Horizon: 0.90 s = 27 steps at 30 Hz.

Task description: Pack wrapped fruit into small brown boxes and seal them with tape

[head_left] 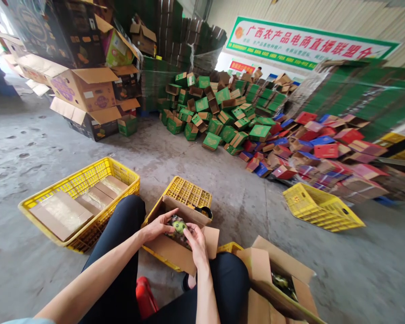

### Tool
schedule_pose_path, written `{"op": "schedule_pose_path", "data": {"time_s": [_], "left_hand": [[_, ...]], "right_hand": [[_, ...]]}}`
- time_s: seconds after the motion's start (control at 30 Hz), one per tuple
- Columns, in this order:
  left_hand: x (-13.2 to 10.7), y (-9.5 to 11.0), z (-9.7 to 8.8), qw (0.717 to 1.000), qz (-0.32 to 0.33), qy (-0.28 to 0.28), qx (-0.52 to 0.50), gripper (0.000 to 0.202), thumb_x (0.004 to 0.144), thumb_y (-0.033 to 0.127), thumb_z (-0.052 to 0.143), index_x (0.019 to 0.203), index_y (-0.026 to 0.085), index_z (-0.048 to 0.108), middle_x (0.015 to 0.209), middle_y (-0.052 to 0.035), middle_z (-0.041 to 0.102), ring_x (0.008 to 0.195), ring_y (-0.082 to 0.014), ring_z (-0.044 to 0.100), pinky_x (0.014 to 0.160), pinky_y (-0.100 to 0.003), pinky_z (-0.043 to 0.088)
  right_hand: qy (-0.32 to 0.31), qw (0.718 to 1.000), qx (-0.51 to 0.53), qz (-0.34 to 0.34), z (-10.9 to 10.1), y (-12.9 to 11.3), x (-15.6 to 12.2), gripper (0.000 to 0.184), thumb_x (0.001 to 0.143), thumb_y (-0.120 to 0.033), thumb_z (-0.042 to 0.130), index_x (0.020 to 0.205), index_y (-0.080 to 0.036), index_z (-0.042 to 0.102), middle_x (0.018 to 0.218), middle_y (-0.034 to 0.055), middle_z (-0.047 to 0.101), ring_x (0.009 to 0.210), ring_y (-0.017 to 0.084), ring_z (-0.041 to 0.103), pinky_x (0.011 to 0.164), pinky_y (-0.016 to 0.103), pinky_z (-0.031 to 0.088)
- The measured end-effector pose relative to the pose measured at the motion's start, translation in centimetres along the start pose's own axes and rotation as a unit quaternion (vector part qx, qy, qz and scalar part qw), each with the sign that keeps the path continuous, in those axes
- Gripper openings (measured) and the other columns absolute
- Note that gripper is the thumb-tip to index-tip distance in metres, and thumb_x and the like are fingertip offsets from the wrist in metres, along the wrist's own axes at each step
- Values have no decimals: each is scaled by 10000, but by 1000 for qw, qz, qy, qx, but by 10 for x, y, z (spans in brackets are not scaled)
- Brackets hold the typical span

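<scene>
I sit with an open cardboard box (175, 249) between my knees, resting on an upturned yellow crate (189, 191). Both my hands reach into the box. My left hand (157, 227) and my right hand (194, 240) close from either side on a green fruit (179, 226) that lies among other dark-wrapped fruit inside. The box flaps stand open around my hands.
A yellow crate (47, 198) holding closed cartons stands at my left. Another open box (276, 281) with fruit is at my right knee. A tilted yellow crate (320, 209) lies farther right. Heaps of green boxes (219, 112) and red and blue boxes (323, 148) cover the concrete floor behind.
</scene>
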<state>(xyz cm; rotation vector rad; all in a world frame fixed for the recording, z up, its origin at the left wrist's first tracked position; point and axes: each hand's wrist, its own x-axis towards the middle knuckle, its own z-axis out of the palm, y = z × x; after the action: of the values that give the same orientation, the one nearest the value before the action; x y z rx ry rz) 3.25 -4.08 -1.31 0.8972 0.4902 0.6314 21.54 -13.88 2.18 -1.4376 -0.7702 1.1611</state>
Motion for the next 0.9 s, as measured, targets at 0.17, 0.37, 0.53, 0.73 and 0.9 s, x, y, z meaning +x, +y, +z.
{"op": "schedule_pose_path", "data": {"time_s": [0.17,0.37,0.53,0.73,0.9], "left_hand": [[4,-1,-6,996,-6,88,-12,1012,715,261,892,1603,295,409,1546,-161,519,1135,-254,671,879,-319,527],[8,4,-16,982,-39,182,23,814,772,292,828,1522,228,518,1546,-179,529,1321,-321,594,947,-355,521],[8,-1,-18,979,-63,190,40,694,776,262,804,1436,196,599,1515,-184,561,1354,-338,571,991,-386,514],[9,-5,-21,978,-67,192,41,650,762,246,787,1389,182,627,1475,-173,590,1287,-325,610,977,-391,523],[9,-4,-25,977,-66,201,27,649,744,227,797,1370,181,635,1479,-171,587,1277,-326,618,965,-389,526]], "right_hand": [[76,989,-98,-80,-9,7,8,579,748,-602,791,1192,-239,714,1078,87,785,877,259,720,747,356,572],[156,917,-337,-144,-24,14,17,385,868,-483,630,1012,-177,813,1093,146,711,1071,292,650,1032,429,487],[146,853,-490,-99,-7,26,12,324,899,-287,617,1120,-143,806,1189,191,663,1132,324,593,1054,439,447],[108,777,-620,-7,15,28,4,352,988,-355,568,928,-121,823,1267,250,654,1214,382,591,931,411,500],[93,747,-658,38,14,19,2,323,1008,-197,489,1029,-100,797,1188,230,710,1093,314,692,861,351,519]]}}
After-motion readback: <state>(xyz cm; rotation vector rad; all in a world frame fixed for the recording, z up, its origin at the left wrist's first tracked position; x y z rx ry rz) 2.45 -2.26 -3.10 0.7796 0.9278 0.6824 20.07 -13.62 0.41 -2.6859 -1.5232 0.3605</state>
